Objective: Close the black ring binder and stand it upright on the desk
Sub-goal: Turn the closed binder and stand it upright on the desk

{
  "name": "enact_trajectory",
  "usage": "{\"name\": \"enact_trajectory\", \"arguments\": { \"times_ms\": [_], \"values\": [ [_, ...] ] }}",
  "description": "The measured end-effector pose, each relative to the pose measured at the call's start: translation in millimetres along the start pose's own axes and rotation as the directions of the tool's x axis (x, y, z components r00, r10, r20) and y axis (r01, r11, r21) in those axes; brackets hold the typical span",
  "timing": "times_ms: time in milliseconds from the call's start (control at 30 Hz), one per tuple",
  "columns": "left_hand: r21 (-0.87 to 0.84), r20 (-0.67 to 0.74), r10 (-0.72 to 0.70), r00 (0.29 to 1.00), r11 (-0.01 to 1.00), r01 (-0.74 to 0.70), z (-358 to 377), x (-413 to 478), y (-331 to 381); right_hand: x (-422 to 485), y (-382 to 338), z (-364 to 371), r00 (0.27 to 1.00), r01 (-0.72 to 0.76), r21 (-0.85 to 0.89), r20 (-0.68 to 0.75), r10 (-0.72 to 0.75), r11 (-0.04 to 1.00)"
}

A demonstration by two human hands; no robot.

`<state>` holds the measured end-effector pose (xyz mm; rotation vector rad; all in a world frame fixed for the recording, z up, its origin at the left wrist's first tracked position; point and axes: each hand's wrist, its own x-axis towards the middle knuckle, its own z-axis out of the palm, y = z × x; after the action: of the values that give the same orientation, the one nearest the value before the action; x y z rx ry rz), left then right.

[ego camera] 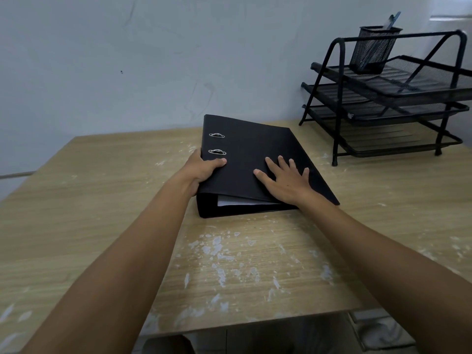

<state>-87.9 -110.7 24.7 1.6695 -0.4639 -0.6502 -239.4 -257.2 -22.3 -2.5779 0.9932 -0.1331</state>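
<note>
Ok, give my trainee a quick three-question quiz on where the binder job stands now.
1. True or false: the black ring binder stands upright.
2. Which hand lies flat on its cover? A left, B right.
3. What stands on the black mesh tray rack?

Key: 1 false, it lies on the desk, cover down. 2 B: right hand is flat; left hand grips the spine edge. 3 a mesh pen cup.

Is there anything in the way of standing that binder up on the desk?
Nothing visible. Both hands already touch the black ring binder, and the desk around it is bare. The black wire tray rack stands apart at the far right corner.
</note>
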Motion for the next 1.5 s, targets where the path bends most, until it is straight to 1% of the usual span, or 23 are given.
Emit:
{"name": "enact_trajectory", "arguments": {
  "times_ms": [200,433,600,767,967,1100,1167,1200,1267,1333,1400,1500],
  "values": [
    [-0.057,-0.097,0.013,0.995,0.998,-0.018,6,-13,-7,1,7,-3,0.998,0.065,-0.002,0.026,-0.065,0.998],
    [-0.105,-0.222,0.022,0.975,0.993,-0.047,20,-32,-14,7,13,-11,0.986,0.129,0.000,0.110,-0.129,0.992],
    [-0.152,-0.307,0.005,0.952,0.987,-0.054,36,-44,-16,15,10,-17,0.979,0.121,-0.013,0.164,-0.118,0.993],
    [-0.160,-0.426,0.007,0.905,0.984,-0.083,56,-52,-20,21,1,-23,0.976,0.090,-0.020,0.198,-0.085,0.996],
    [-0.156,-0.406,0.000,0.914,0.985,-0.069,55,-52,-19,18,-3,-25,0.980,0.078,-0.002,0.184,-0.076,0.997],
    [-0.122,-0.341,0.008,0.940,0.991,-0.053,45,-50,-19,11,-6,-28,0.980,0.089,0.034,0.175,-0.094,0.995],
    [-0.069,-0.293,0.066,0.954,0.994,-0.089,33,-49,-21,5,-8,-30,0.978,0.110,0.050,0.172,-0.117,0.993],
    [-0.016,-0.264,0.103,0.959,0.994,-0.111,25,-48,-22,2,-10,-31,0.976,0.122,0.063,0.171,-0.132,0.990],
    [0.124,-0.215,0.184,0.959,0.979,-0.160,9,-47,-25,-4,-14,-32,0.974,0.143,0.092,0.162,-0.156,0.985],
    [0.259,-0.172,0.264,0.949,0.942,-0.215,-8,-44,-27,-10,-21,-33,0.975,0.160,0.091,0.139,-0.171,0.983],
    [0.400,-0.095,0.349,0.932,0.871,-0.285,-23,-41,-29,-17,-30,-34,0.975,0.183,0.067,0.118,-0.189,0.981],
    [0.645,0.071,0.446,0.892,0.662,-0.382,-45,-35,-27,-27,-47,-34,0.969,0.214,0.031,0.116,-0.216,0.976]
  ]
}}
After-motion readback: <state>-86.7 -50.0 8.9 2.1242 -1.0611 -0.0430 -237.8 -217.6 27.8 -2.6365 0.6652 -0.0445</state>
